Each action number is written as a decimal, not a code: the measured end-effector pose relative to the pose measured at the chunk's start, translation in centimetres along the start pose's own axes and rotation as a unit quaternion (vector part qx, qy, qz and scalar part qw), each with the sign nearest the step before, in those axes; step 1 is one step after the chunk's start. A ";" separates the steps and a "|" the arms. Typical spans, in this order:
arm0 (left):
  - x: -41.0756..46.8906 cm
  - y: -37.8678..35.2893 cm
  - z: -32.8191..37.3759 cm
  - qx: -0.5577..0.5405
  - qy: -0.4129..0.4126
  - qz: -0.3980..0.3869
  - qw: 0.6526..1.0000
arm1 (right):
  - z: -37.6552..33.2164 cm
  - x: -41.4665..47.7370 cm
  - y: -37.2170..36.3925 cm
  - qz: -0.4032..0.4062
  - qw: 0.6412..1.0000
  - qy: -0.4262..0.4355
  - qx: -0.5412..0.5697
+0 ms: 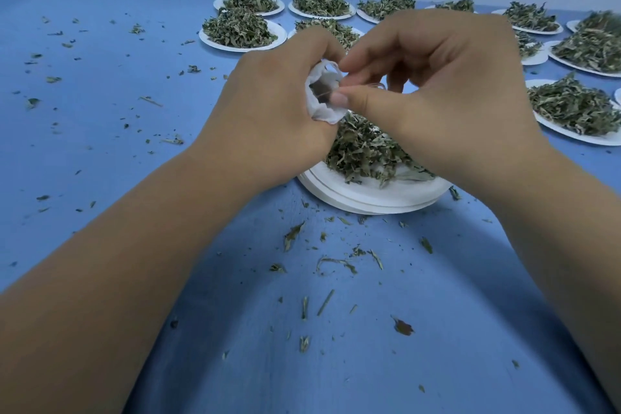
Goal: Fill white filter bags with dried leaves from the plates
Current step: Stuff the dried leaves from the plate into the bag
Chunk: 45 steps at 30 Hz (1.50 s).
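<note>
My left hand [268, 104] grips a small white filter bag [322, 111] with its mouth turned towards my right hand. My right hand [430, 84] pinches a thin bit of dried leaf at the bag's mouth, thumb and fingertips pressed together. Both hands hover above a stack of white plates [366, 195] that carries a heap of dried leaves [363, 148]. Most of the bag is hidden inside my left fist.
Several more white plates heaped with dried leaves stand at the back [242, 32] and along the right [574, 111]. Loose leaf crumbs [336, 262] are scattered over the blue tabletop [100, 118] in front of the stack and to the left.
</note>
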<state>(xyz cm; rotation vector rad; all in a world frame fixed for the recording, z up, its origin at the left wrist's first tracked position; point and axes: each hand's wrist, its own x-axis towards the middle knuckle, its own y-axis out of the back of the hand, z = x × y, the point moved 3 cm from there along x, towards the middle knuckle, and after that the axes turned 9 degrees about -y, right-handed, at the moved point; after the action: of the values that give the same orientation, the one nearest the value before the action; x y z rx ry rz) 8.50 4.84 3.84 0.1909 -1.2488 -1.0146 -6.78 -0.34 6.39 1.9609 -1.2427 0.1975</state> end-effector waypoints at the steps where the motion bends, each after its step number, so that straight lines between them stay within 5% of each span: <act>1: 0.0 0.1 0.1 0.000 -0.004 0.000 1.000 | -0.3 -0.1 0.0 0.002 0.999 0.019 -0.033; 8: -0.2 -0.9 0.3 -0.014 -0.045 0.014 0.999 | -0.6 -0.5 -0.3 -0.016 0.987 0.063 -0.146; 14: -0.2 -1.1 0.0 -0.054 -0.029 0.054 0.997 | -0.8 -0.4 -0.9 -0.040 0.994 0.032 -0.097; 27: -0.2 -0.8 1.8 -0.020 -0.105 -0.019 0.994 | -1.4 0.4 -1.6 -0.070 0.990 -0.058 -0.106; 34: -0.2 -0.7 -0.2 -0.068 -0.036 -0.027 0.997 | 0.3 0.4 -1.0 -0.102 0.991 -0.081 0.038; 45: -0.6 -0.1 -2.1 -0.073 0.089 -0.022 0.993 | 2.8 1.1 1.6 -0.102 0.986 -0.086 0.100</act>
<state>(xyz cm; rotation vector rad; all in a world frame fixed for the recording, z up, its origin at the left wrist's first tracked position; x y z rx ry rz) 10.24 4.37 2.57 0.1921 -1.0082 -1.0984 -8.29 -3.35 5.87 2.3047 -1.1566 0.0515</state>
